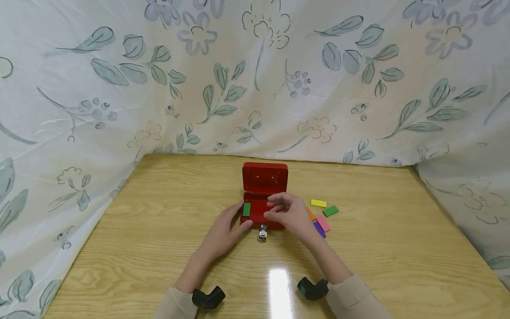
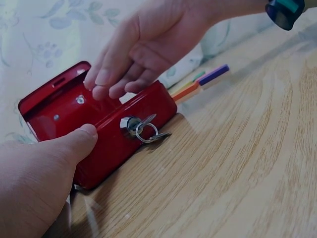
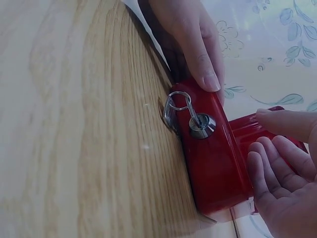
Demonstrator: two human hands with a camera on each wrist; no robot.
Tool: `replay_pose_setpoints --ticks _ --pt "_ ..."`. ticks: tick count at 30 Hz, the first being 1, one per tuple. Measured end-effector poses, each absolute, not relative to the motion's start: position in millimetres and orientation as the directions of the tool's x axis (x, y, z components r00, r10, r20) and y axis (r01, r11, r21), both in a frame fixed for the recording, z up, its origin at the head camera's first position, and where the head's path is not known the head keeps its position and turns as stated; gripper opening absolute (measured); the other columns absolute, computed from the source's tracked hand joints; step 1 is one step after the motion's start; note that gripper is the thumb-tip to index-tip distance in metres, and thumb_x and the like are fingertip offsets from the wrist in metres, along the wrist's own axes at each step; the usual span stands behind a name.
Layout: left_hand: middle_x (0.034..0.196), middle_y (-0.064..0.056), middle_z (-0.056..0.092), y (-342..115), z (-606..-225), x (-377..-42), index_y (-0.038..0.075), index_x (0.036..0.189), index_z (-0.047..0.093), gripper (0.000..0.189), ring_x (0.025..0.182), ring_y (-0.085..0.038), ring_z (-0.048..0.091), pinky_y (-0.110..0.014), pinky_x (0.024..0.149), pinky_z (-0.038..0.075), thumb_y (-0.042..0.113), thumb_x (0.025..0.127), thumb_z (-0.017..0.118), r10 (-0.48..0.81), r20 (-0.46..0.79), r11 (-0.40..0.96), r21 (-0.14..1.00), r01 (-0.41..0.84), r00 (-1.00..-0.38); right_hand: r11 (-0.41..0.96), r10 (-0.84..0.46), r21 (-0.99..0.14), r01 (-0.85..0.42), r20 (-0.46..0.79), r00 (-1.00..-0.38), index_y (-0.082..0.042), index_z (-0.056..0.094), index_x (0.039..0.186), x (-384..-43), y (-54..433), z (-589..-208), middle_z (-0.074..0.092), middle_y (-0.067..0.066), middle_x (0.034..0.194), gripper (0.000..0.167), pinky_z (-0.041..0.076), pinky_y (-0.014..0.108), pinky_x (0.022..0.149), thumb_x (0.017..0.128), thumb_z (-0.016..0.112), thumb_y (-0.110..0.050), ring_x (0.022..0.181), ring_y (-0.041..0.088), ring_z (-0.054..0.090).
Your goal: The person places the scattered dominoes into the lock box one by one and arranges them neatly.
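Observation:
A small red metal cash box (image 1: pixel 256 225) stands on the table with its lid (image 1: pixel 264 177) raised. Inside, at its left, lies a green block (image 1: pixel 246 209). My left hand (image 1: pixel 221 232) holds the near left corner, thumb on the front rim and fingers along the left wall; in the left wrist view those fingers are hidden. Over the right part of the box hovers my right hand (image 1: pixel 291 215), its fingers loosely bent, and nothing shows between them. Keys on a ring (image 2: pixel 147 131) hang from the front lock (image 3: pixel 202 126).
Right of the box lie loose blocks: yellow (image 1: pixel 318 203), green (image 1: pixel 330 211), pink (image 1: pixel 323 223), purple (image 1: pixel 319 229) and orange (image 1: pixel 311 214), the last partly behind my right hand. Floral cloth (image 1: pixel 223 88) hangs behind the wooden table (image 1: pixel 159 199) and along its sides.

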State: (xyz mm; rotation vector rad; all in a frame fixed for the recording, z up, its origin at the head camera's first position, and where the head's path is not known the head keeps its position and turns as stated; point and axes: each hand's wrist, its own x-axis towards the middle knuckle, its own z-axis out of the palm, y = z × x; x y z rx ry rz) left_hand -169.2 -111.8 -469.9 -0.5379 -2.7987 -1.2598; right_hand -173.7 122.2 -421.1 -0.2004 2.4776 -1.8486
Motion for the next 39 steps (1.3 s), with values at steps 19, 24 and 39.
replay_pose_setpoints --ticks 19,24,39 --pt "0.155 0.002 0.041 -109 -471 -173 0.022 0.157 0.036 0.078 0.143 -0.022 0.035 -0.048 0.114 0.032 0.061 0.094 0.058 0.286 0.135 0.619 0.730 0.290 -0.949 0.256 -0.076 -0.965 -0.055 0.037 -0.996 -0.003 0.068 0.121 -172 146 -421 0.070 0.016 0.113 0.039 0.056 0.028 0.080 0.084 0.081 -0.010 0.095 0.026 0.066" --pt "0.155 0.001 0.041 -108 -471 -174 0.022 0.157 0.035 0.078 0.143 -0.022 0.034 -0.047 0.115 0.032 0.061 0.094 0.059 0.287 0.138 0.620 0.728 0.293 -0.948 0.247 -0.070 -0.967 -0.064 0.048 -0.996 -0.004 0.068 0.122 -171 157 -417 0.070 0.016 0.113 0.042 0.056 0.030 0.083 0.084 0.082 -0.011 0.097 0.025 0.065" --pt "0.155 0.002 0.041 -108 -471 -176 0.022 0.157 0.035 0.078 0.143 -0.021 0.034 -0.046 0.114 0.033 0.059 0.094 0.060 0.290 0.136 0.617 0.730 0.294 -0.947 0.248 0.052 -0.969 -0.018 0.032 -0.998 -0.001 0.065 0.124 -165 207 -421 0.065 0.020 0.123 0.047 0.057 0.025 0.080 0.085 0.082 -0.020 0.103 0.020 0.064"
